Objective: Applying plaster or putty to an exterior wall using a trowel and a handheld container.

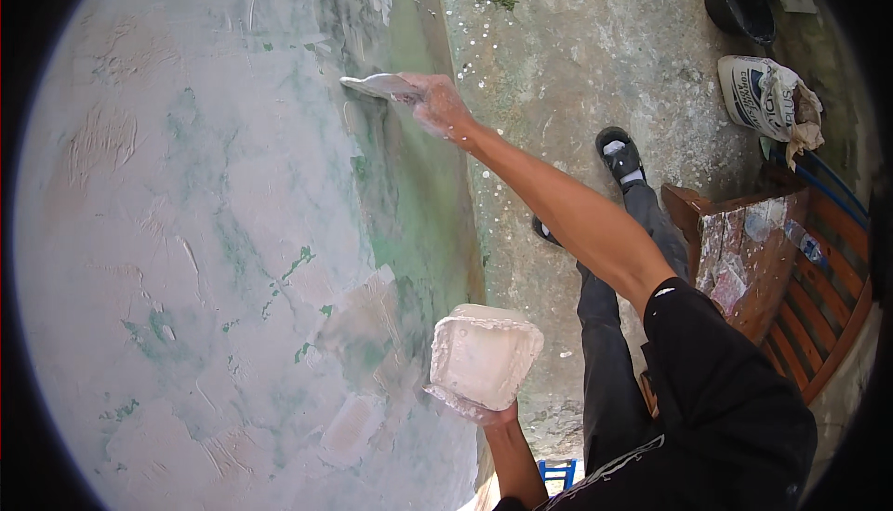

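R hand (437,104) is gripping putty blade (377,85) nr wall (233,195), contact unclear, while L hand (479,411) is holding smeared tub (488,313) closer to body, prob. mid-skim-coat; next stroke is likely needing flat, even pressure.

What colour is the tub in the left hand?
The tub looks off-white, with a rough, crusted rim; it shows best in the head view.

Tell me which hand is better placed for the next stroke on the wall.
Probably the right hand: it already holds the putty knife out at the wall, while the left hand is taken up holding the smeared tub.
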### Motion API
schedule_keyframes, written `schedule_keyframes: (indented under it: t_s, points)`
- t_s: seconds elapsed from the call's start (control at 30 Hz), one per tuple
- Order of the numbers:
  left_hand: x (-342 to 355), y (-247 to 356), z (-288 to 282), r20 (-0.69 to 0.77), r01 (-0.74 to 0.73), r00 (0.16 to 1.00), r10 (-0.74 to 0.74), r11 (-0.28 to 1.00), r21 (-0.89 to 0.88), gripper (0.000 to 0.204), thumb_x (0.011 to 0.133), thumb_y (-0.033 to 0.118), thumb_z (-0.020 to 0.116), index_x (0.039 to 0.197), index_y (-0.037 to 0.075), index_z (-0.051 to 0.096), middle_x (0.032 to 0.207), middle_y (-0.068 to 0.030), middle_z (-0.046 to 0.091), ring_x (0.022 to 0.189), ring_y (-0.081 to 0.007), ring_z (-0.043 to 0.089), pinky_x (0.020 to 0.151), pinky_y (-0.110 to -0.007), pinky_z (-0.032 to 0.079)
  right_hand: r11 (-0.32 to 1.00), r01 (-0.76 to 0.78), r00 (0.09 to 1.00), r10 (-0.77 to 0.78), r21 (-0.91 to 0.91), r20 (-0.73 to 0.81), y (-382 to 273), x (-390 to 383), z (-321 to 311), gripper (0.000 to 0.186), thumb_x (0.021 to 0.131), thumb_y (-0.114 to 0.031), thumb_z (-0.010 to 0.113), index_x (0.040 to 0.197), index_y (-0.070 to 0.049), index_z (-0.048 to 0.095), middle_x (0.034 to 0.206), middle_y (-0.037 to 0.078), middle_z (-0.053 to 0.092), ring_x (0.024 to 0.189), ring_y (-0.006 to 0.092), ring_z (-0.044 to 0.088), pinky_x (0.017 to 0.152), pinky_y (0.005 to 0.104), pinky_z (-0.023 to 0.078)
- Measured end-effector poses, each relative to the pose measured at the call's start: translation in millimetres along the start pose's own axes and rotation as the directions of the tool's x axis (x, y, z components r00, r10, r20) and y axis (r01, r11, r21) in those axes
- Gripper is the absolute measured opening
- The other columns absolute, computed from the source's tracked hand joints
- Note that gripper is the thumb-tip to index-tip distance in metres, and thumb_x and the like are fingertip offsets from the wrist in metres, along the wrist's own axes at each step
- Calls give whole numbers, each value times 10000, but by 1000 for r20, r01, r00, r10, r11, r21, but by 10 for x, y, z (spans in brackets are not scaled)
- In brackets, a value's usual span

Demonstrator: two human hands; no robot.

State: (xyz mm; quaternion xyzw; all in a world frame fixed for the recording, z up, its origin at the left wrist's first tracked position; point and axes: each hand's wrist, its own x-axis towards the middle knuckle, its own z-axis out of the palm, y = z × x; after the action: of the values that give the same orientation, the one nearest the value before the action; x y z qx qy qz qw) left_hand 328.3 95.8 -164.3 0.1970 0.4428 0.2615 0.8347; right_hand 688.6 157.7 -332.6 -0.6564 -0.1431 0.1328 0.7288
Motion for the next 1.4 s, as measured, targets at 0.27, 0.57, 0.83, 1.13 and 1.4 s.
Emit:
schedule_keyframes:
  t_s: [0.27, 0.57, 0.83, 1.13, 1.4]
  points:
    - [-111, -168, 376, 12, 55, 998, -54, 995, -82, 652, 843, 551, 488, 1331, 131, 388, 1382, -93, 373, 1253, -311, 358, 1024, -542, 303, 995, 94, 995, -92, -37, 46, -289, -1252, 316, 445, 679, 123, 502, 1031, -112, 641, 888, 144, 621, 840, 315, 589, 759, 359, 472]
    - [-480, -112, 729, 62, -19, 998, 22, 998, -54, 621, 884, 546, 402, 1341, 125, 375, 1393, -92, 366, 1274, -301, 343, 1047, -507, 293, 821, -569, 784, 519, 58, 339, -871, -2229, -572, 269, 813, -81, 633, 1065, 4, 593, 952, 42, 652, 862, 111, 593, 786, 267, 469]
    - [-1050, 142, 1504, -17, 28, 999, -31, 990, -136, 610, 913, 525, 325, 1308, 67, 403, 1334, -134, 434, 1201, -340, 436, 998, -533, 354, 733, -609, 790, 595, 304, 148, -2299, -1497, -1938, 194, 864, -9, 541, 1057, -17, 567, 1006, 52, 621, 903, 149, 598, 804, 313, 482]
    - [-1432, 454, 2312, 129, -31, 989, 69, 961, -276, 588, 931, 502, 300, 1266, 41, 445, 1263, -144, 501, 1132, -333, 501, 959, -500, 400, 810, -463, 875, 350, 360, 335, -4657, -730, -2022, 203, 868, -15, 519, 1061, 9, 575, 1013, 59, 627, 905, 134, 600, 799, 284, 484]
    - [-1817, 758, 2744, 229, -72, 962, 151, 944, -322, 644, 922, 546, 296, 1275, 21, 416, 1250, -148, 502, 1111, -311, 517, 948, -449, 424, 907, 251, 623, 115, -337, 774, -5922, -702, -1474, 204, 788, -71, 623, 981, -6, 620, 781, 59, 642, 649, 113, 576, 598, 276, 465]
